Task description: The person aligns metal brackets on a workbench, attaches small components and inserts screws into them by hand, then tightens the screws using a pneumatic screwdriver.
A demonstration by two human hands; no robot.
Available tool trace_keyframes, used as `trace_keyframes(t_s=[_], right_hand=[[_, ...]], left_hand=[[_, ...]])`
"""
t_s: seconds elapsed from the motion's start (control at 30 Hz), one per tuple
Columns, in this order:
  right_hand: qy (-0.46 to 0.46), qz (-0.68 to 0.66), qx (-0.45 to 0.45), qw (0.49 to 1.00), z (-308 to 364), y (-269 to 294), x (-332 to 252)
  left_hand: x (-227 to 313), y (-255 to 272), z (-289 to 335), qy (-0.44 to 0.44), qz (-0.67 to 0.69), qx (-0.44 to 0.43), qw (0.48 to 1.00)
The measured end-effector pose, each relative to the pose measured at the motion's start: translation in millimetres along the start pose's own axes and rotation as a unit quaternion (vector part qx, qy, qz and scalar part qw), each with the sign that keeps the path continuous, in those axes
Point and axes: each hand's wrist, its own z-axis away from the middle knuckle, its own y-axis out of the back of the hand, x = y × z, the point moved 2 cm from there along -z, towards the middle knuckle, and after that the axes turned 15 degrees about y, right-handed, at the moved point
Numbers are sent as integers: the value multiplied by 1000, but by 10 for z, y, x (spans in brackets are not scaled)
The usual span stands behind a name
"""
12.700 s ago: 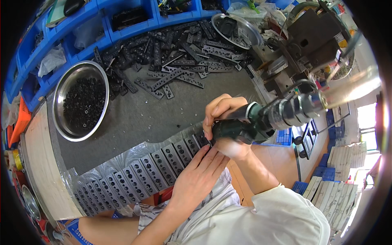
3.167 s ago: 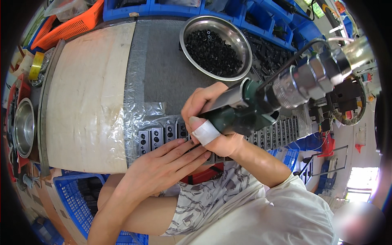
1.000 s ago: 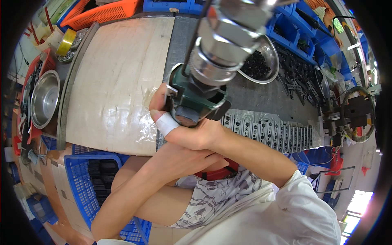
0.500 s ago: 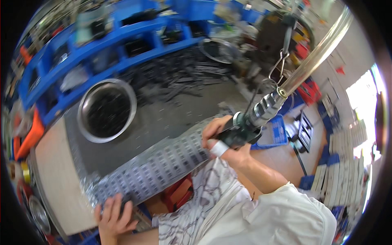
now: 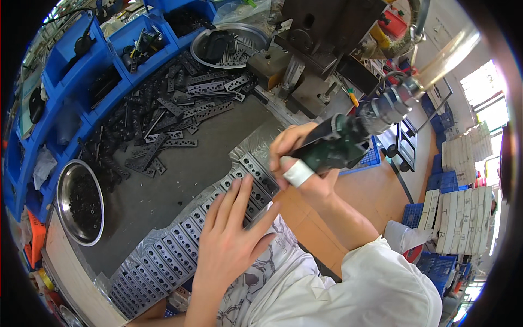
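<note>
My right hand (image 5: 318,188), with white tape round the thumb, is closed round the dark grip of a power screwdriver (image 5: 332,144). The tool hangs from a hook at its upper end, and its tip is hidden behind my hand. Along the table's near edge runs a row of narrow metal strips with holes (image 5: 169,242), laid side by side on clear plastic wrap. My left hand (image 5: 229,240) is stretched over the right part of that row, fingers apart and nothing held. Whether its fingertips touch the strips, I cannot tell.
At left stands a steel bowl (image 5: 61,188) of small dark pieces. Loose dark strips (image 5: 185,111) lie heaped before blue bins (image 5: 76,103). A second steel bowl (image 5: 239,66) and a dark machine (image 5: 332,32) stand behind. White slabs (image 5: 463,220) are stacked at right.
My left hand has moved right and up from the row's left end to its right part. The view has shifted to the right, and the screwdriver is still in my right hand.
</note>
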Motion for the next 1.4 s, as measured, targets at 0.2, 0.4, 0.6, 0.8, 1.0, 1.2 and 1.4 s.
trace_keyframes(t_s=[0.2,0.4,0.6,0.8,1.0,1.2,1.4], right_hand=[[13,-2,-87,996,-30,17,202],[-10,20,-121,992,-37,-32,291],[45,132,-213,967,-82,40,304],[25,87,-152,984,-23,-103,323],[26,24,-224,974,-17,-273,154],[73,55,-212,973,113,-259,300],[20,59,-182,981,123,-333,306]], left_hand=[[10,-226,-258,24,-40,-126,991],[-77,-350,-215,25,-84,-86,992],[-97,-387,-195,24,-73,-55,996],[-123,-410,-174,-11,-49,-7,999],[-126,-253,-36,33,-73,-52,995],[-210,-279,58,30,-74,-29,996],[-234,-314,107,22,-87,-15,996]])
